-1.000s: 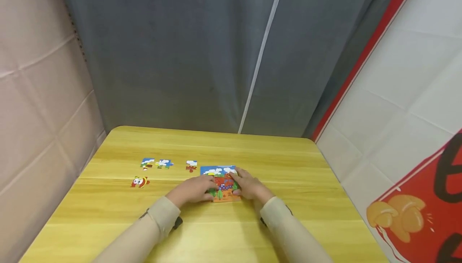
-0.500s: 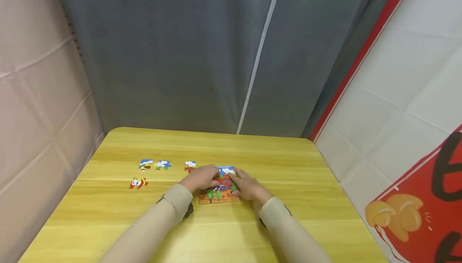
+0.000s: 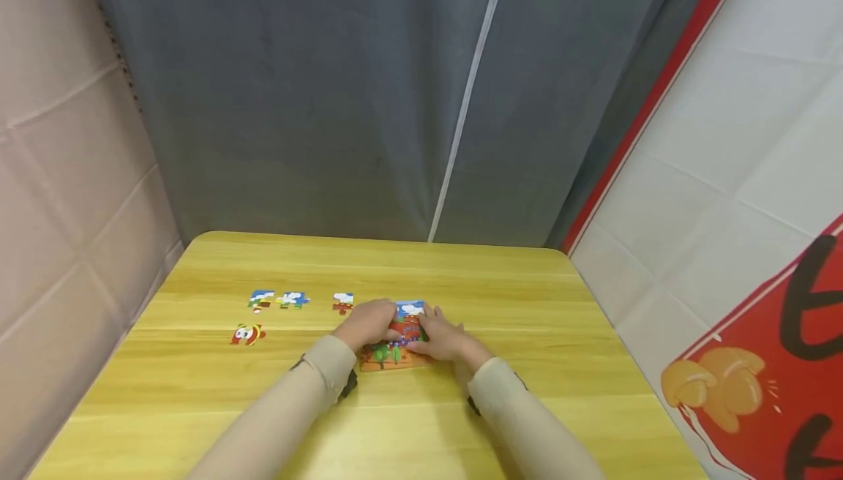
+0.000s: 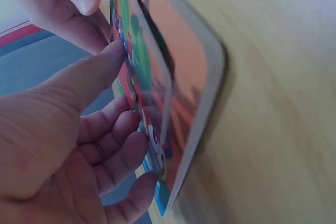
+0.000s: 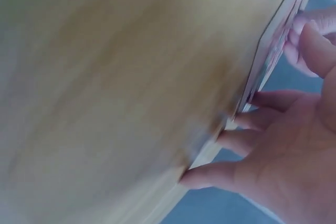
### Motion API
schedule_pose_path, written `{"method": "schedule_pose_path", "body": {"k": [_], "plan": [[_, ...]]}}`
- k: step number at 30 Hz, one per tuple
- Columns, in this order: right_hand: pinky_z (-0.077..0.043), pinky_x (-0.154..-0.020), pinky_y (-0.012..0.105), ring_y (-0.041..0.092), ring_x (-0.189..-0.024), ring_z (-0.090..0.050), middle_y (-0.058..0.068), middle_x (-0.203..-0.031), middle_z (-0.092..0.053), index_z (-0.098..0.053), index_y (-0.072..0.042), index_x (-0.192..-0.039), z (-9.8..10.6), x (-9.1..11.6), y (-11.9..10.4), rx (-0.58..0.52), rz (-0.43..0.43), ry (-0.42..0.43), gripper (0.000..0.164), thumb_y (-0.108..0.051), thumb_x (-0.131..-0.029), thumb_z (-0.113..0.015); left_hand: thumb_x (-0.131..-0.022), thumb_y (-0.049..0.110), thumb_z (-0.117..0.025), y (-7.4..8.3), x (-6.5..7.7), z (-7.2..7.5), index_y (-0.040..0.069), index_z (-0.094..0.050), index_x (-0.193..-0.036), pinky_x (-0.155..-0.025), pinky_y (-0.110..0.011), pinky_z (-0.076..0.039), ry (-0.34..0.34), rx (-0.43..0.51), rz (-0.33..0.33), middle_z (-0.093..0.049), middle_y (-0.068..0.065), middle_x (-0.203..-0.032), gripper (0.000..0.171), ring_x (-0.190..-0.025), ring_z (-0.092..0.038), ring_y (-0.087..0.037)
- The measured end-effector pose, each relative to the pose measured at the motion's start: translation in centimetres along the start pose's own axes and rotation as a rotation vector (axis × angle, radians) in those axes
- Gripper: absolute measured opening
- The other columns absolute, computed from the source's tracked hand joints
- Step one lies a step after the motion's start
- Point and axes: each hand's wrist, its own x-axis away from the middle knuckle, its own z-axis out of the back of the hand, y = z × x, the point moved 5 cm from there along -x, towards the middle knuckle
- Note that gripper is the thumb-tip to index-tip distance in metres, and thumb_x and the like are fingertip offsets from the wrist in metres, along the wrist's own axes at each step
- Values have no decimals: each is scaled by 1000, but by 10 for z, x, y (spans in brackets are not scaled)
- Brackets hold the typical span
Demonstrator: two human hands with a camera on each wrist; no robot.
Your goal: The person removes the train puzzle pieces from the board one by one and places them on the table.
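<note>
On the puzzle (image 3: 388, 357), the left hand (image 3: 369, 323) rests with thumb and fingers apart; the right hand (image 3: 444, 339) spreads its fingers along the right side. Both flank the puzzle on the table (image 3: 560, 370), loose pieces (image 3: 342, 304) to the left. Uneven pressing could pop a piece up.

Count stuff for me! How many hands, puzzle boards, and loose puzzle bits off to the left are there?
Hands, left hand and right hand: 2
Puzzle board: 1
Loose bits with blue sky: 3
Loose bit with a face: 1
Total: 7
</note>
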Motion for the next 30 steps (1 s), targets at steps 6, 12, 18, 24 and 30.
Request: {"method": "schedule_pose_path", "body": {"k": [6,12,18,24,30], "plan": [[-16,-106,81,41,-154,-3,16,-169,-6,-26,1,-159,-4,1,-8,51,-41,12,90,-50,-96,-65,-87,40,-81,-1,2,0,14,-56,-85,-58,-29,-44,9,29,-14,-52,3,-78,36,-67,-48,-13],[-19,-105,81,40,-154,-5,15,-169,-7,-26,-1,-159,-4,2,-11,92,-58,13,90,-51,-95,-65,-87,37,-82,-1,6,3,13,-57,-93,-62,-29,-45,27,52,-43,-52,4,-81,35,-71,-49,-13],[-20,-106,79,40,-154,-5,13,-170,-6,-25,-2,-160,-3,4,-13,133,-67,17,89,-53,-96,-62,-89,22,-81,-7,4,5,9,-63,-100,-69,-32,-48,8,142,-102,-58,2,-85,25,-73,-51,-14],[-21,-106,79,40,-154,-4,13,-170,-4,-24,-3,-160,-5,2,-10,153,-76,12,90,-54,-96,-61,-86,14,-82,-10,0,5,10,-66,-99,-73,-31,-49,-30,94,-162,-61,5,-87,21,-76,-52,-12],[-21,-107,79,39,-154,-4,13,-170,-4,-23,-3,-160,-6,2,-10,158,-81,4,91,-56,-96,-59,-85,24,-84,-8,0,8,16,-68,-88,-67,-28,-47,1,-96,-250,-59,8,-81,18,-70,-49,-10]]}}
